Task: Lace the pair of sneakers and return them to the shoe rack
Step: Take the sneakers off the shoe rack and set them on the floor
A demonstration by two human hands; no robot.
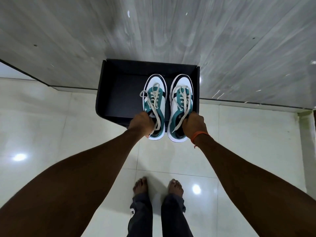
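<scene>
Two bare feet (157, 186) stood low in the frame on my tiled floor (51, 134). Above them, my left hand (141, 124) gripped one laced sneaker (154, 94) and my right hand (194, 125) the other sneaker (182, 96), over the black rack (119, 93) at centre frame.

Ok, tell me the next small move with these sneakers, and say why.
Probably push both forward and set them down. The left hand grips the left sneaker and the right hand the right sneaker, both laced, toes already over the black shoe rack, heels still hanging past its front edge.
</scene>
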